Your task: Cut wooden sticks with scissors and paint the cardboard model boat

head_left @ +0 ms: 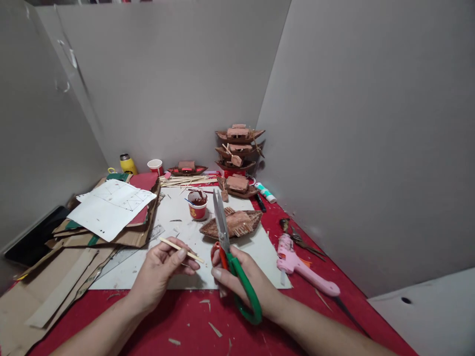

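The left hand (168,259) pinches a pale wooden stick (181,249) between thumb and fingers, its near end pointing towards the right hand; this light hold seems meant to leave both ends free. The right hand (243,277) is closed round the scissors (221,225), blades pointing away from the body and the green loop lying over the hand, so the grip looks more like carrying than cutting. Stick and scissors are apart.

Just beyond the right hand, a small brown boat (237,225) lies on the white sheet (122,279), which probably shields the red bench (178,324) from drips. A paint cup (198,211) stands beyond the gap between the hands, perhaps kept within easy reach. To the right of the right hand lies a pink glue gun (304,272), apparently set aside with its handle towards the person. Cardboard (70,277) lies left of the left hand.
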{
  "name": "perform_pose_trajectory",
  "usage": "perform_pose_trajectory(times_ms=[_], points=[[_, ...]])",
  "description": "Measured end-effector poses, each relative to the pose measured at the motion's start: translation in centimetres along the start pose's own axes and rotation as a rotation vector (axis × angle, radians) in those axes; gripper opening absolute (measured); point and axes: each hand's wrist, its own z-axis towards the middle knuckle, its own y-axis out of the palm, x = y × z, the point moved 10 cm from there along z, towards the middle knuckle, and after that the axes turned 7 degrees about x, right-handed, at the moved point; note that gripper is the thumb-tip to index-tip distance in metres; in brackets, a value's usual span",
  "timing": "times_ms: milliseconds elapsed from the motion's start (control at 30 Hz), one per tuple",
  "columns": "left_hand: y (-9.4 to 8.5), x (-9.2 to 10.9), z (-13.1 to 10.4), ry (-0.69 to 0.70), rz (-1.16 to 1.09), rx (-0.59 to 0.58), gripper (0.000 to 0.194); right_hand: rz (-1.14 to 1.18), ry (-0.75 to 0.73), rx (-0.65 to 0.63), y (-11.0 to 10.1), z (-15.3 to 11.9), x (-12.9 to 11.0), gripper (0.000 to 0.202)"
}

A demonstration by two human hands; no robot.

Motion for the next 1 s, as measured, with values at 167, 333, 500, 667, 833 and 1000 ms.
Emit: perform_pose_trajectory(times_ms=[167, 333, 500, 667, 833, 1000], points=[[-2.1, 4.4, -0.2, 0.152, -0.118, 0.108, 0.016, -0.339, -0.203, 0.028, -0.4, -0.4, -1.8, 0.024], [-2.8, 5.8, -0.7, 0.214, -0.132, 0.133, 0.019, -0.593, -0.261, 0.02, 0.0, -1.0, -1.8, 0.027], [-3.3, 6.3, -0.9, 0.266, -0.073, 0.158, 0.017, -0.792, -0.346, 0.029, 0.2, -1.3, -2.8, 0.035], [-3.6, 6.7, -1.3, 0.309, -0.08, 0.199, 0.015, -0.936, -0.38, 0.096, -0.2, -1.2, -3.3, 0.041], [-3.3, 6.9, -1.9, 0.364, -0.066, 0.193, 0.012, -0.949, -0.434, 0.13, -0.3, -1.2, -3.4, 0.05], [-3.3, 6.8, -2.1, 0.402, -0.007, 0.214, 0.012, -0.96, -0.462, 0.135, -0.3, -1.2, -3.4, 0.053]])
